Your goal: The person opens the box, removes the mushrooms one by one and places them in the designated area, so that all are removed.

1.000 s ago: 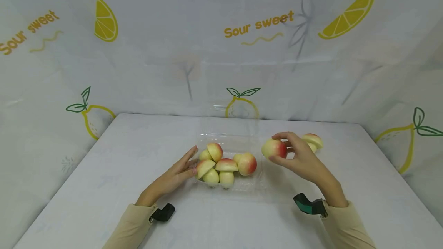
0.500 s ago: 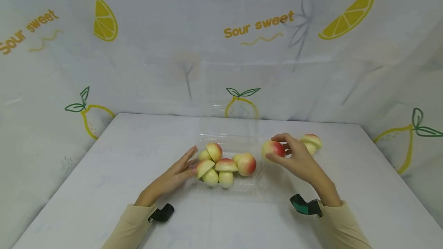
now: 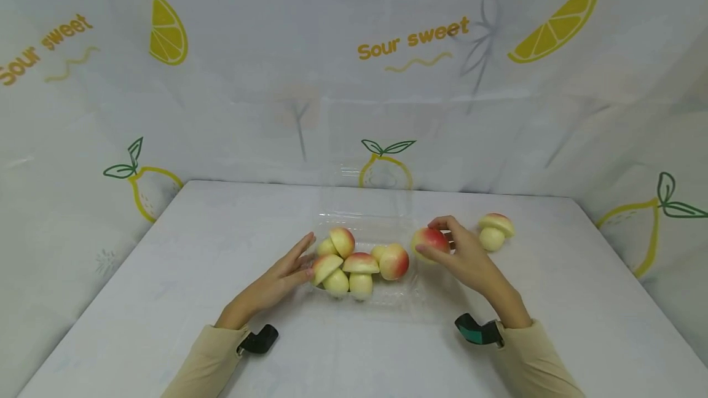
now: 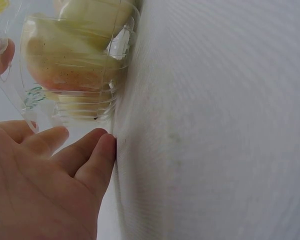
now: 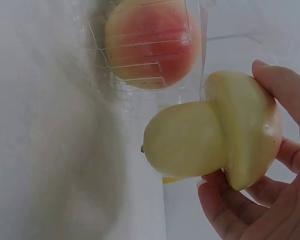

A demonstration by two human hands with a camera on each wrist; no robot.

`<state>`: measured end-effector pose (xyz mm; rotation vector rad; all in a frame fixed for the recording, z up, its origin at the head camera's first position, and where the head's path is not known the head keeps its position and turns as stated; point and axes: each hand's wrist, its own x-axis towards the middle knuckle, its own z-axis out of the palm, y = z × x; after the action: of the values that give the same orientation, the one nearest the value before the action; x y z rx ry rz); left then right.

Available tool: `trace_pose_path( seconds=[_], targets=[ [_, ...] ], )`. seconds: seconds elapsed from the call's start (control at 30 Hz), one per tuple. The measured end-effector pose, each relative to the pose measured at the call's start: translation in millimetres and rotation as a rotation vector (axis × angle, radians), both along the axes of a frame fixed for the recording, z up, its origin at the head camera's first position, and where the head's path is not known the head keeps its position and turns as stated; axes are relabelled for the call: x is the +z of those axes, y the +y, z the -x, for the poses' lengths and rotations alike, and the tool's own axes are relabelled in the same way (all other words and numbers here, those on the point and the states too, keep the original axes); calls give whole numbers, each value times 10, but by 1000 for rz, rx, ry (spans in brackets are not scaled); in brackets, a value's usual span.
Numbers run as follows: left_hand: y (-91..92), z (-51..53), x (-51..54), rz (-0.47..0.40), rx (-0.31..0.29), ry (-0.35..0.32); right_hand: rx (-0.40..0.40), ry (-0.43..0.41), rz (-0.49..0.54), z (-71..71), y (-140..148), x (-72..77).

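My right hand holds a toy mushroom by its red-tinged cap, just right of the clear plastic box. In the right wrist view the mushroom's pale stem points toward the left, and the fingers and thumb bend round the cap. My left hand touches the left side of the box, its fingers mostly straight. Several toy mushrooms lie inside, among them an upright mushroom and a mushroom with its cap turned right. The left wrist view shows the left hand beside the box wall.
The box's clear lid stands raised at the back. Another toy mushroom stands on the white-covered table, right of the box. A cloth printed with lemons hangs behind the table.
My right hand has moved slightly left with its toy mushroom, closer to the box. The mushroom on the table behind it now shows fully. The left hand stays put.
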<state>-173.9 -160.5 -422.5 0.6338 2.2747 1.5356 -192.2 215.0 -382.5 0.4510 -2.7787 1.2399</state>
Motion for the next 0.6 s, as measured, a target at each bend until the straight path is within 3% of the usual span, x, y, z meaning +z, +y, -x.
trace_pose_path(
  seconds=[0.37,0.6],
  targets=[
    [-4,14,-17,-6,-3,1,14,-30,-51,-36,-13,36],
    [0,3,1,-6,0,-5,78,26,-83,-61,-10,55]
  ],
)
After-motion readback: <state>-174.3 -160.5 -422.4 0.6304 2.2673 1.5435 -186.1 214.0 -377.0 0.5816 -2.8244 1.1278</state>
